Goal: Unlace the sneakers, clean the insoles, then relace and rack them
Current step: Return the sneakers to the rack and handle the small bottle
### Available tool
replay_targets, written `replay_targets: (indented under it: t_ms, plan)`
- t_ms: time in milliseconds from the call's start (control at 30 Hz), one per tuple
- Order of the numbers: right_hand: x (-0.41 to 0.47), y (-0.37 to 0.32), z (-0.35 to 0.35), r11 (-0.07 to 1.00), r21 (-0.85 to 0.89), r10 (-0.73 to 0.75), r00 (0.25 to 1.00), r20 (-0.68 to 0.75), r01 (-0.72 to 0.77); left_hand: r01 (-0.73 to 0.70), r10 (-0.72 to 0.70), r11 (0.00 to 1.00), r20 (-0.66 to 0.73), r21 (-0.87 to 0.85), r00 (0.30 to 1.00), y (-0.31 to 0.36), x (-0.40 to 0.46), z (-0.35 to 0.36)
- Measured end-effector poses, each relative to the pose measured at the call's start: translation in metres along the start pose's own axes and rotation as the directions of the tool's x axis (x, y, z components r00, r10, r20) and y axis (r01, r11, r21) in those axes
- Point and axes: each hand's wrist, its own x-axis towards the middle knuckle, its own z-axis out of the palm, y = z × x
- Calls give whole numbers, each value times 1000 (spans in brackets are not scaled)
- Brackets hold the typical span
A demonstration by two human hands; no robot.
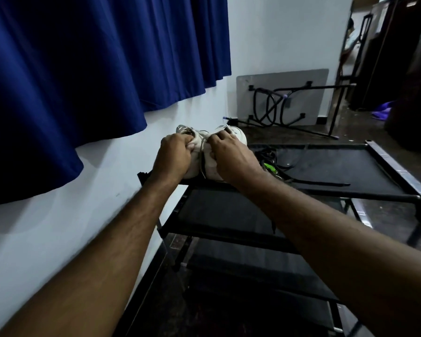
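Left hand point(174, 152) and right hand point(229, 152) each grip a white sneaker point(238, 136) by its heel collar on the shoe rack point(399, 171) — light, soft-sided, firmest there

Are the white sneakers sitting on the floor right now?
No, both white sneakers sit on the rack's top shelf, with the left hand and right hand gripping them.

Head camera looks forward and down (wide-angle, close) past both forearms onto the rack point(399, 171)
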Motion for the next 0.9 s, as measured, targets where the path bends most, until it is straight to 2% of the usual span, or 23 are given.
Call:
replay_targets:
  t_ms: [100, 200, 267, 400, 533, 667, 800, 900]
  plan:
    - [-7, 0, -6, 999, -23, 27, 999, -17, -28, -55, 59, 998, -206, 26, 977, 20, -21, 3]
    - [-21, 5, -29, 997, -72, 2, 990, -138, -12, -114, 39, 983, -440, -146, 897, 57, -62, 6]
    - [-45, 11, -50, 997, -79, -10, 984, -177, -4, -145, -4, 947, -463, -287, 886, 88, -98, 18]
    - [-126, 34, -89, 983, -184, -28, 975, -219, -13, -192, -12, 835, -365, -516, 931, 156, -175, 47]
    - [-240, 74, -112, 939, -336, 34, 993, -114, -70, -157, 42, 757, -193, -635, 980, 215, -239, 86]
    - [-377, 111, -132, 886, -436, 167, 986, -16, -157, -115, 146, 673, -22, -731, 989, 277, -302, 116]
    - [-518, 126, -138, 837, -458, 388, 915, 112, -299, -132, 337, 618, 109, -775, 935, 332, -383, 137]
    - [-626, 115, -131, 775, -433, 582, 787, 204, -460, -151, 533, 626, 278, -765, 800, 360, -474, 150]
